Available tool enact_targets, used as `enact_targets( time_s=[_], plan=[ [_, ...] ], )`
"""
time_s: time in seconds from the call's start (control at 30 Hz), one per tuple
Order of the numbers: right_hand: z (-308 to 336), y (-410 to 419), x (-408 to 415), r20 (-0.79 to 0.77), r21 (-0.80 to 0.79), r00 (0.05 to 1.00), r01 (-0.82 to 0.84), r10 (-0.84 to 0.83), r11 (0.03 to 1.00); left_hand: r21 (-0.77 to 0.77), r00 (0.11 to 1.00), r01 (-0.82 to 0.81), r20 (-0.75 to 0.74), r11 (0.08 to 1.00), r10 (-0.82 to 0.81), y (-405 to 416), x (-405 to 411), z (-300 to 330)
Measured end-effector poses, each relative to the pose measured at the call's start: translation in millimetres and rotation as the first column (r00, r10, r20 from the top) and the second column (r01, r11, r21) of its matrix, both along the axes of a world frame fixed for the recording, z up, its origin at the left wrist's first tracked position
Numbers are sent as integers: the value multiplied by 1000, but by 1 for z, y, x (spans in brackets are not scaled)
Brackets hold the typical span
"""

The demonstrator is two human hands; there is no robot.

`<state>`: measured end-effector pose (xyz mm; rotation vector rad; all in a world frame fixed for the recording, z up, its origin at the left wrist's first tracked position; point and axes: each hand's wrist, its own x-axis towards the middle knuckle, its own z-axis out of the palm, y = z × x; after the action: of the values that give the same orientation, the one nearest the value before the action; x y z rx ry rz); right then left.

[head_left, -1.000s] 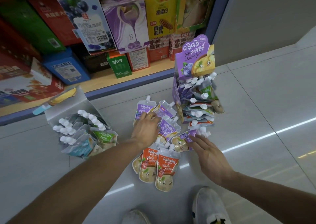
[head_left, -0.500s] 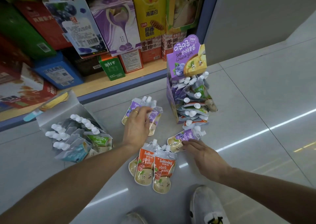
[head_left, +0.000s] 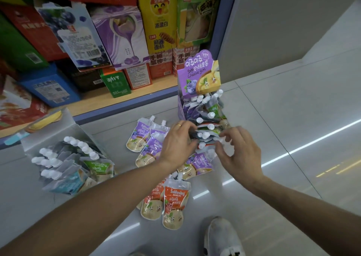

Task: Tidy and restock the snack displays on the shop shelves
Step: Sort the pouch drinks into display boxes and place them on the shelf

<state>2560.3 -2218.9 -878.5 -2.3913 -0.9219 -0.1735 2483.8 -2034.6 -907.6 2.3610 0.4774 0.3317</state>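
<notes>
a: reaching into the purple display box at centre frame, the left hand is curling round dark pouches while the right hand is pinching a white cap.

b: risk?

a: i'm judging the crammed, tilting pouches could be spilling onto the floor if tugged.

b: looks?

a: glossy spouted purple pouches are lying left of the box, orange pouches at lower centre.
</notes>
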Motion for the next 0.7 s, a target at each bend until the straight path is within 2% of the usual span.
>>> enact_targets(
  time_s=[0.03, 0.1, 0.2, 0.3, 0.37, 0.5, 0.63, 0.7],
  plan=[
    [1, 4, 7, -7, -56, 1000, -22, 22, 998, 9, 1000, 16, -12, 1000, -16, -1, 4, -2],
    [-2, 13, 24, -129, -93, 989, -91, 79, 991, 19, 997, 55, -52, 998, -54, -2, 8, -5],
    [5, 20, 45, -275, 90, 961, -11, 35, 996, 5, 991, 100, -85, 995, -100, -2, 10, -7],
    [22, 13, 54, -290, 187, 957, 78, -20, 979, -53, 989, 116, -86, 992, -120, 2, 13, -4],
    [34, 3, 57, -293, 242, 955, 128, -54, 962, -103, 993, 78, -83, 992, -86, 7, 15, -5],
    [56, -15, 72, -341, 358, 935, 229, -102, 905, -86, 998, 20, -54, 996, -25, 12, 18, -6],
    [62, -32, 85, -440, 370, 898, 191, -9, 909, -207, 996, -52, 66, 977, 67, 13, 20, 15],
    [52, -41, 86, -572, 357, 819, 201, 43, 912, -284, 989, -89, 86, 955, 118, 17, 21, 26]
  ],
)
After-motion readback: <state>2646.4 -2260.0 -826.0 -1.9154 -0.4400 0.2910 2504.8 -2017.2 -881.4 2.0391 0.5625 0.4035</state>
